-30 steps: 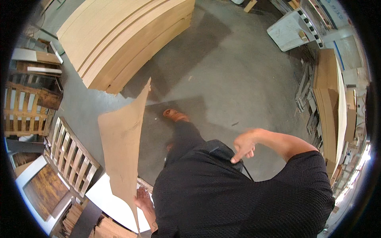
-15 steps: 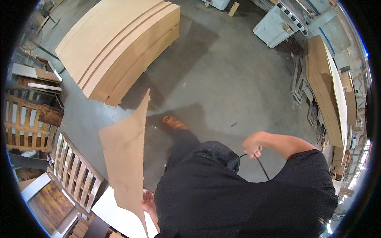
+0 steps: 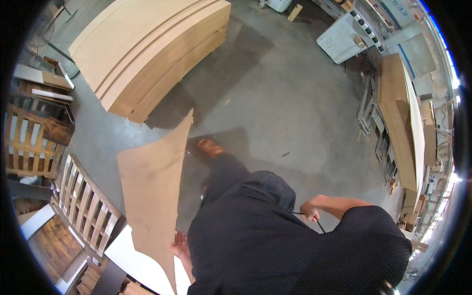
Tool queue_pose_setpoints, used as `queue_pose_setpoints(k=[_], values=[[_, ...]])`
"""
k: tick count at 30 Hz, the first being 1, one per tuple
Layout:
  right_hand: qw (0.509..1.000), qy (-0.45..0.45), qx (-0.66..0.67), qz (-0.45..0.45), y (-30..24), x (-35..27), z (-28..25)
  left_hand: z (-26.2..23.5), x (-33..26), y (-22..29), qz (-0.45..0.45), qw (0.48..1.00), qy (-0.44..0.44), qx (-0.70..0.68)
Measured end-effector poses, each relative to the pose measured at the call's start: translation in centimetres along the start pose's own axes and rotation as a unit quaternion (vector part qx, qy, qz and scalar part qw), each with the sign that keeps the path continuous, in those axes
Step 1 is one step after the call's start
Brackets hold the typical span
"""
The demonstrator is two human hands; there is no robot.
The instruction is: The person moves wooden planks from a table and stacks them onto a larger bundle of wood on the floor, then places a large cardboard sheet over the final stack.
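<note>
Left hand (image 3: 180,245), fingers spread flat, steadies a thin, ragged-edged brown veneer sheet (image 3: 152,187); right hand (image 3: 309,211) fingers pinch a black cord (image 3: 319,225).

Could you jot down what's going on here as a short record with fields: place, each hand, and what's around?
Place: workshop with a grey concrete floor
Left hand: fingers spread flat against a thin brown sheet, carried on edge
Right hand: closed on a thin black cord
Ahead: tall stack of pale boards
Left side: slatted wooden pallets
Right side: more boards leaning
</note>
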State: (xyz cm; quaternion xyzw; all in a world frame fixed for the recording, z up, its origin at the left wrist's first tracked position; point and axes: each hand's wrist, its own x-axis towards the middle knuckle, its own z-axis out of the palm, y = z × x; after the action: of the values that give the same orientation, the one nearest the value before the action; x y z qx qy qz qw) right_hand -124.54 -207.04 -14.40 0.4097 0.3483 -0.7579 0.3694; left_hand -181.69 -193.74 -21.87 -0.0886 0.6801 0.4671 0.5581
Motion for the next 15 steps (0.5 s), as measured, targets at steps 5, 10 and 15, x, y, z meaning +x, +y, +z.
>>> queue_pose_setpoints(k=[5, 10, 15], values=[[0.927, 0.13, 0.307, -0.171, -2.4, 1.9, -2.4, -0.4, 1.1, 0.9, 0.006, 1.0, -0.007, 0.018], [0.916, 0.116, 0.355, -0.147, -2.9, 2.1, -2.5, 2.4, -1.7, 2.0, 0.036, 0.999, 0.019, 0.022], [0.973, 0.122, 0.114, -0.156, -3.6, 1.1, -4.4, -0.6, 2.0, 1.4, 0.033, 0.999, -0.005, 0.0]])
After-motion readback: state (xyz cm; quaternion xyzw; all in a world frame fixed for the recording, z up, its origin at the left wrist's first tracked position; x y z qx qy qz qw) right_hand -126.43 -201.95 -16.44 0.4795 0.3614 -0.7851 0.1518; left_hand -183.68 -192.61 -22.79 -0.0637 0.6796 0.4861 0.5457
